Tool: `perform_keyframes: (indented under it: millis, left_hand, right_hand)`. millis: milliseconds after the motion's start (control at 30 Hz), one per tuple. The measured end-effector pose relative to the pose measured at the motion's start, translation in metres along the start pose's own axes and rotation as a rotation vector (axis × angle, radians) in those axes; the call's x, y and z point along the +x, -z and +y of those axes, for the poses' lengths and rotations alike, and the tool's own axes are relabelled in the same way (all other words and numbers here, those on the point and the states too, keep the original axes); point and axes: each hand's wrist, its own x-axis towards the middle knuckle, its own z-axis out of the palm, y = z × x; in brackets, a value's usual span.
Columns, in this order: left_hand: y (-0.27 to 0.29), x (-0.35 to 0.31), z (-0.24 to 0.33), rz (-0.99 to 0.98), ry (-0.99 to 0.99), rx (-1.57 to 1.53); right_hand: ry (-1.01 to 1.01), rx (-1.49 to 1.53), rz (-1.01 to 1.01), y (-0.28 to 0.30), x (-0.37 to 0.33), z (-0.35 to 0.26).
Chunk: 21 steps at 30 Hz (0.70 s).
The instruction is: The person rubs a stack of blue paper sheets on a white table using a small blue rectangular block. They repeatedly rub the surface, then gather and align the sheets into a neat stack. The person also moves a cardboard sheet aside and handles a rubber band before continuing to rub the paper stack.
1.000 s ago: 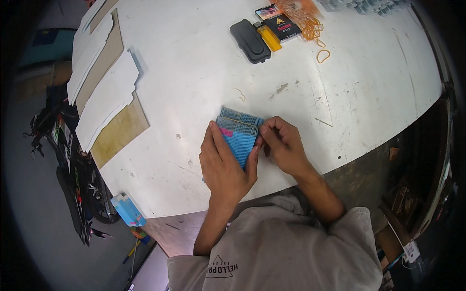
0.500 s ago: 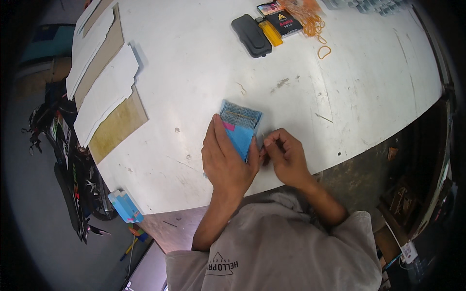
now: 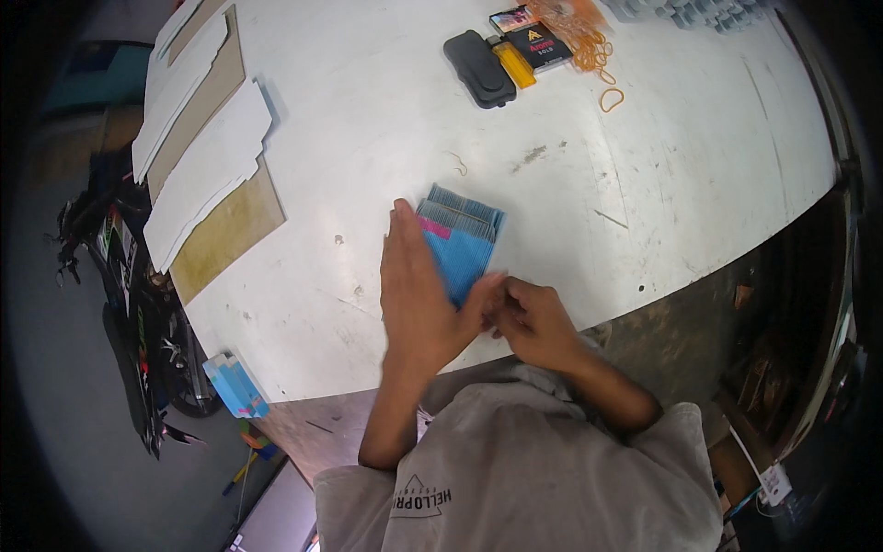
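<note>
A bundle of thin blue cards or folded slips (image 3: pixel 467 262) with a pink patch lies on the white table, its many edges showing at the far end. A thin tan line, perhaps a rubber band, crosses that end. My left hand (image 3: pixel 414 299) holds the bundle, long fingers straight along its left side and thumb across its near right corner. Beside that thumb, my right hand (image 3: pixel 538 324) has its fingers curled in and pinched together. What they pinch, if anything, is hidden. The near end of the bundle is covered by my left hand.
Torn white and brown cardboard sheets (image 3: pixel 216 184) lie at the left. Another blue bundle (image 3: pixel 235 385) sits at the table's near left edge. Far back are a black case (image 3: pixel 479 69), a yellow lighter (image 3: pixel 513 63), a dark box (image 3: pixel 541 46) and orange rubber bands (image 3: pixel 589 48).
My left hand has shifted slightly, its fingers drawn closer together. My right hand has moved nearer and left, up against the left thumb. More of the bundle's blue face shows.
</note>
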Motion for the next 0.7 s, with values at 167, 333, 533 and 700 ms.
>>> perform_keyframes:
  millis: [167, 333, 533, 700]
  left_hand:
    - [0.047, -0.003, -0.005, 0.006, 0.427, -0.552]
    - [0.014, -0.016, -0.001, -0.071, 0.19, 0.037]
    - [-0.009, -0.01, 0.007, -0.079, 0.22, 0.222]
    - [0.016, -0.004, -0.012, -0.097, 0.229, -0.151]
  right_hand:
    - [-0.13, 0.206, 0.007, 0.024, -0.011, -0.013]
    - [0.007, 0.21, 0.017, 0.002, -0.005, -0.01]
    - [0.059, 0.19, 0.039, 0.014, -0.008, 0.001]
    - [0.141, 0.566, 0.328, 0.003, -0.004, -0.004]
